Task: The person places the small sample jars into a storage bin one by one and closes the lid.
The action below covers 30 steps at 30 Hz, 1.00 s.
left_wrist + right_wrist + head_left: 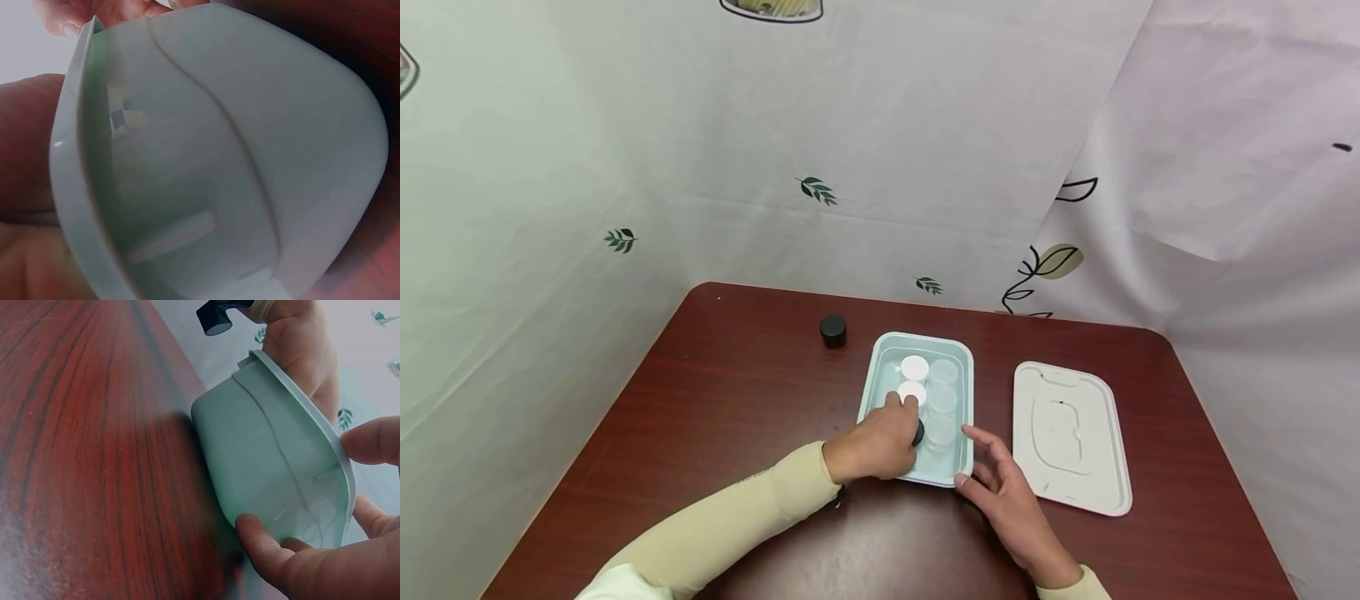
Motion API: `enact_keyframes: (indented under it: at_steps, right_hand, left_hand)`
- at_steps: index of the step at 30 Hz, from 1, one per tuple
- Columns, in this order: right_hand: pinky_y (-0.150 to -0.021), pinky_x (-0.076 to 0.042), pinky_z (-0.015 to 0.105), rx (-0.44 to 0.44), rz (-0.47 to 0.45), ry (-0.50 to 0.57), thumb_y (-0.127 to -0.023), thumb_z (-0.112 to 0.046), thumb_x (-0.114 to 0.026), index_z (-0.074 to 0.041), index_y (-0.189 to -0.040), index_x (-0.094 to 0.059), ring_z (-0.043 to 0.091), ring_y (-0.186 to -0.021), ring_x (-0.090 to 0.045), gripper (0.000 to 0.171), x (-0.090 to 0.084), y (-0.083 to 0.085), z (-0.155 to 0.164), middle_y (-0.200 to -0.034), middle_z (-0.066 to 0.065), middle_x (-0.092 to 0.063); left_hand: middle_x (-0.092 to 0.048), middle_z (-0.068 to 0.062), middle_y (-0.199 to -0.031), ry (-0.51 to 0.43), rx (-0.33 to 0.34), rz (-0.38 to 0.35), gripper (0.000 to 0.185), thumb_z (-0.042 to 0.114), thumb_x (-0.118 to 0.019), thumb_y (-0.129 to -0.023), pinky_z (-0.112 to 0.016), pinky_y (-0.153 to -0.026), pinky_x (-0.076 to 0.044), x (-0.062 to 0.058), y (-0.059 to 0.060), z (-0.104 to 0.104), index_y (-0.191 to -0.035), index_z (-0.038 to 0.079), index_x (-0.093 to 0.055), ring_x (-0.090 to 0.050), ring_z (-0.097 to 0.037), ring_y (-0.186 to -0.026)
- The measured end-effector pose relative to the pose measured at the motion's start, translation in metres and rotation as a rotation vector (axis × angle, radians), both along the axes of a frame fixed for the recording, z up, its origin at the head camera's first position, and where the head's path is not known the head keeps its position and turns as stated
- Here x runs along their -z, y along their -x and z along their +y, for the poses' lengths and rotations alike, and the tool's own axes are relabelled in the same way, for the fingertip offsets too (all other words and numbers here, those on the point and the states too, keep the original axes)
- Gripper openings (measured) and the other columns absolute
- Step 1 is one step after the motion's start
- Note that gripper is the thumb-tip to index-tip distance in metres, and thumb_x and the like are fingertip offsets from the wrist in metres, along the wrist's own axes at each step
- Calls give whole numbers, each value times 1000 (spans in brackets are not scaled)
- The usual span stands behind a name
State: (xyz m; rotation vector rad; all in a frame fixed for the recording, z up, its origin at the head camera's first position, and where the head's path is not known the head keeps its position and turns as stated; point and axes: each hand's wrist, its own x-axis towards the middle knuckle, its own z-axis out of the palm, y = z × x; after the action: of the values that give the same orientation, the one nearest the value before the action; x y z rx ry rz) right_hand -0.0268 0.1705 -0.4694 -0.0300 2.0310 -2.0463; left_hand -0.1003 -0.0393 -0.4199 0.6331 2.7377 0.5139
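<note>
A pale teal tray lies mid-table and holds small round jars, two with white lids and three clear ones. My left hand reaches into the tray's near left part. Its fingers curl over a black-capped jar, and its fingertips touch the nearer white lid. My right hand holds the tray's near right corner, with the thumb on the outer wall and a fingertip at the rim. The left wrist view is filled by the tray's outer wall.
A white tray lid lies flat just right of the tray. Another black-capped jar stands alone at the back left of the dark red table. Patterned cloth walls close in behind and on both sides.
</note>
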Motion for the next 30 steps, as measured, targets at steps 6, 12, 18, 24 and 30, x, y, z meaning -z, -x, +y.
enact_keyframes:
  at_steps: [6,12,18,24,30]
  right_hand:
    - [-94,-58,25,3,0,-3,-100,1,-66,-14,-157,-42,43,-141,-54,64,0,0,0,-164,19,-35]
    - [-93,-58,25,8,-1,-8,-99,1,-67,-14,-157,-42,40,-139,-56,64,-1,0,-1,-163,19,-36]
    - [-93,-58,24,5,-3,-14,-99,0,-67,-14,-157,-42,40,-138,-56,64,-1,0,-1,-163,19,-36]
    - [-94,-58,24,6,1,-17,-99,0,-67,-15,-156,-43,42,-139,-56,63,-1,0,-2,-164,19,-35]
    - [-93,-58,24,20,-12,-22,-99,-1,-68,-16,-155,-44,40,-138,-57,63,0,-1,-3,-164,18,-35]
  left_hand:
    - [-51,-14,-93,-5,-16,1,32,0,-68,-83,-34,-58,-46,0,1,1,-108,-1,-49,-51,-22,-62]
    - [-52,-14,-91,-15,-8,29,32,2,-70,-82,-35,-59,-47,0,2,0,-107,1,-49,-52,-23,-64]
    - [-54,-12,-90,-41,-6,68,27,15,-72,-90,-34,-63,-47,-3,1,-3,-105,1,-53,-53,-22,-67]
    - [-63,-16,-107,-112,-38,37,37,26,-71,-98,-39,-80,-55,-13,4,-13,-120,-2,-61,-64,-26,-87]
    - [-74,-15,-123,-424,-176,-92,44,23,-73,-98,-43,-95,-59,-22,25,-36,-135,1,-65,-72,-27,-112]
